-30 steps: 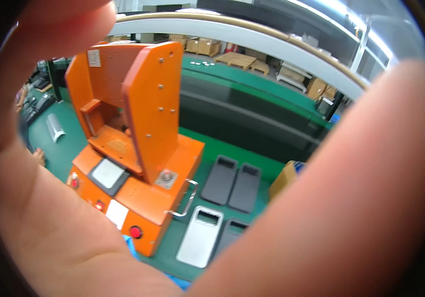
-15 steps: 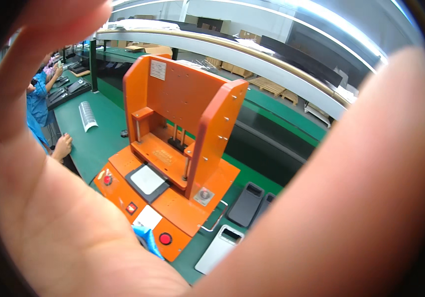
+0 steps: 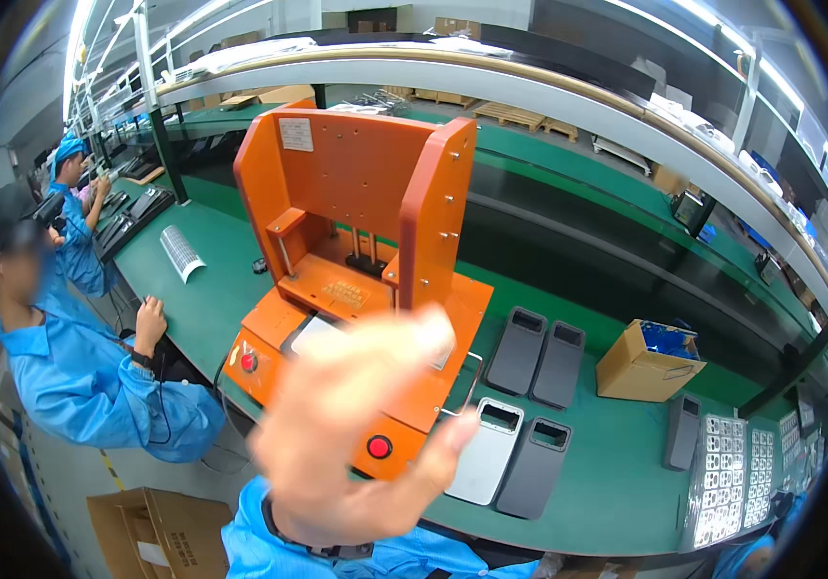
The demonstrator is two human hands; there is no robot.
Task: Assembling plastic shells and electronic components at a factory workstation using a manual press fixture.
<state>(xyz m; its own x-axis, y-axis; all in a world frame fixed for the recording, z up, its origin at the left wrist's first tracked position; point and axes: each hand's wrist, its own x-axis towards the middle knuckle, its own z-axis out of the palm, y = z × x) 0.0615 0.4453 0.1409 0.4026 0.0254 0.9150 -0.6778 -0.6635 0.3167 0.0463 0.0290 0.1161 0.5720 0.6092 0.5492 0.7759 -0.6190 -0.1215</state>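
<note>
My left hand, blurred by motion, is raised in front of the orange press. Its fingers are stretched out, with the thumb apart, and nothing shows in it. A dark watch strap and a blue sleeve are at its wrist. The hand hides part of the press's front panel and of the pale plate on it. A red button shows just right of the hand. Beside the thumb lie a silver phone-shaped housing and a dark grey one. My right hand is out of view.
Two more grey housings lie behind on the green bench. Farther right are a cardboard box, another grey housing and sheets of small square parts. At left sits a co-worker in blue, near a floor carton.
Half a second ago a hand filled much of the view, close to the camera. Now a hand is lower and farther off, baring the bench and the co-worker. The view has shifted.
</note>
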